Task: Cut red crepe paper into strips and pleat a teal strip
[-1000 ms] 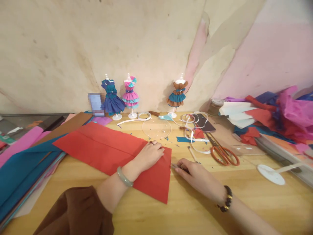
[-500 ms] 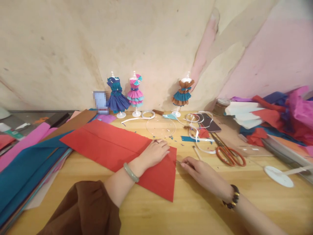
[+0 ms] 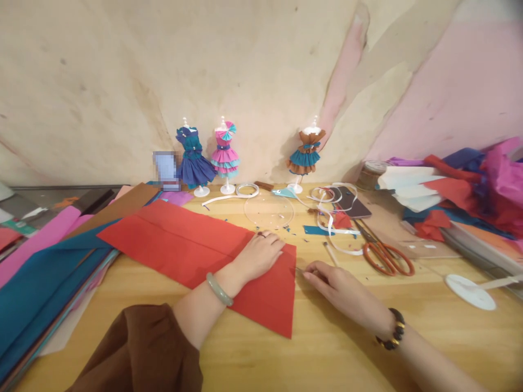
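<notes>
A long sheet of red paper (image 3: 180, 245) with a crease along its length lies slantwise on the wooden table. My left hand (image 3: 261, 253) rests flat across its right part, fingers stretched out and pressing on the paper. Just past the sheet's right edge, my right hand (image 3: 330, 280) is closed in a pinch. From its fingertips a thin, pointed sliver (image 3: 300, 269) sticks out toward the paper edge; it is too small to name.
Three small mannequins in paper dresses, blue (image 3: 195, 158), pink (image 3: 225, 155) and brown (image 3: 307, 155), stand by the wall. Orange-handled scissors (image 3: 388, 258), white ribbon (image 3: 330, 218) and a white stand (image 3: 469, 291) lie right. Coloured paper sheets (image 3: 53, 277) are stacked left; crumpled paper (image 3: 502, 179) is heaped right.
The view has shifted very slightly. Both hands and the red paper keep nearly the same places.
</notes>
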